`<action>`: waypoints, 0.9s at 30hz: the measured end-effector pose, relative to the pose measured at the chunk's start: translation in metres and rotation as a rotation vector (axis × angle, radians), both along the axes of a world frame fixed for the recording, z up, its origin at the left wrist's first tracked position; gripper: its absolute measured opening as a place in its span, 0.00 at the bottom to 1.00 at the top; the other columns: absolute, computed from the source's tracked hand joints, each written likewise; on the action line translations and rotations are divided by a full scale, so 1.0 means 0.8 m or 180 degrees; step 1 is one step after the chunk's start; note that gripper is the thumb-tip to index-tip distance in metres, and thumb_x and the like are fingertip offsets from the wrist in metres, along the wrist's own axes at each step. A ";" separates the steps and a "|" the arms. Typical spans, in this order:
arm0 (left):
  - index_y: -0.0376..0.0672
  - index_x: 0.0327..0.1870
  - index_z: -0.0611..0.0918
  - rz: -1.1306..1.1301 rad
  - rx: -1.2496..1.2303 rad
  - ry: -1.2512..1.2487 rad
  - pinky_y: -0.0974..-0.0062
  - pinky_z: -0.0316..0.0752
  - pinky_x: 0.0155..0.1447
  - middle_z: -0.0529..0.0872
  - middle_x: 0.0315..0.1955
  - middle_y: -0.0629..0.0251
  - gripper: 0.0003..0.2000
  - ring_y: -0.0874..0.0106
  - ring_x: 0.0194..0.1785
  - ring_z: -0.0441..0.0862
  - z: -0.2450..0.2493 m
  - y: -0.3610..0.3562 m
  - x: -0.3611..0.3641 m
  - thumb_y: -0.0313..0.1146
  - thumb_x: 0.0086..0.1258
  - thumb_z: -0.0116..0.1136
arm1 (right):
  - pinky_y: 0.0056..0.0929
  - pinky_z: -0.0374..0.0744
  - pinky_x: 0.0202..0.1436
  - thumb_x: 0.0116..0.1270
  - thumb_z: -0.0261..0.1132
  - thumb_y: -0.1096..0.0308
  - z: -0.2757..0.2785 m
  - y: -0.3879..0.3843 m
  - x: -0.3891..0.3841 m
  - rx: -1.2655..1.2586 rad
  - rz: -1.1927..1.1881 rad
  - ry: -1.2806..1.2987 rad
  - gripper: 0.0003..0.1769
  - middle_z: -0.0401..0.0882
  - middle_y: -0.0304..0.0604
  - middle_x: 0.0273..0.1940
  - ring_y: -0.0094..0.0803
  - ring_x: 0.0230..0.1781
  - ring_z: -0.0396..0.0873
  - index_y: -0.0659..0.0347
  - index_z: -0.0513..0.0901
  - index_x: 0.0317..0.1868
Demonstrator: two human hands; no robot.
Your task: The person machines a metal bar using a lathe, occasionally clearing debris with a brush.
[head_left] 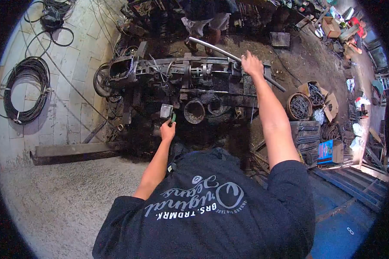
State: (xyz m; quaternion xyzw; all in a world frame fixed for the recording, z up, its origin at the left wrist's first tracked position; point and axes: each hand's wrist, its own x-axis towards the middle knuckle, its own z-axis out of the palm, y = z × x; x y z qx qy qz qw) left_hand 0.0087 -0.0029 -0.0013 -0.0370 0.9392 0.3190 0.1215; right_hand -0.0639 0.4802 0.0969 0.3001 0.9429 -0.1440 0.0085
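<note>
My left hand point(167, 131) is closed around a green handle point(173, 118), right below a small grey metal box point(166, 111). Out at the far side, my right hand point(252, 65) grips a long metal pipe point(214, 47) that slants across the end of the lathe-like machine point(199, 71); the hand covers part of it. The machine's dark, greasy bed runs crosswise in front of me, with a handwheel point(101, 80) at its left end. Between my arms, a round metal container point(194, 112) stands beside a second one point(215, 105).
Another person's legs point(207, 26) are beyond the machine. To the right are a round bin of metal pieces point(299, 106), a cardboard box point(315, 93) and a blue box point(326, 151). A coiled black cable point(27, 90) lies on the left tiles. A beam point(75, 151) borders the concrete.
</note>
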 end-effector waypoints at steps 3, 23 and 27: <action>0.37 0.54 0.83 -0.0007 0.0058 0.0008 0.63 0.77 0.52 0.87 0.41 0.48 0.20 0.54 0.46 0.85 0.001 -0.001 0.001 0.38 0.64 0.64 | 0.50 0.66 0.70 0.74 0.43 0.43 -0.007 0.002 -0.002 0.0037 0.0010 0.0000 0.34 0.71 0.54 0.66 0.49 0.67 0.69 0.52 0.64 0.73; 0.38 0.54 0.83 -0.0078 0.0033 -0.0012 0.61 0.75 0.58 0.85 0.47 0.44 0.19 0.50 0.54 0.82 0.000 -0.003 0.001 0.38 0.66 0.62 | 0.53 0.64 0.70 0.72 0.42 0.35 0.006 -0.013 0.005 -0.0202 -0.0164 0.0374 0.38 0.77 0.57 0.59 0.52 0.63 0.73 0.56 0.72 0.67; 0.38 0.54 0.83 -0.0065 0.0025 0.0008 0.61 0.75 0.58 0.85 0.47 0.45 0.19 0.50 0.54 0.82 -0.004 -0.004 0.001 0.38 0.66 0.62 | 0.53 0.65 0.69 0.72 0.42 0.35 0.008 -0.013 0.006 -0.0195 -0.0137 0.0378 0.38 0.78 0.58 0.58 0.53 0.62 0.74 0.56 0.73 0.67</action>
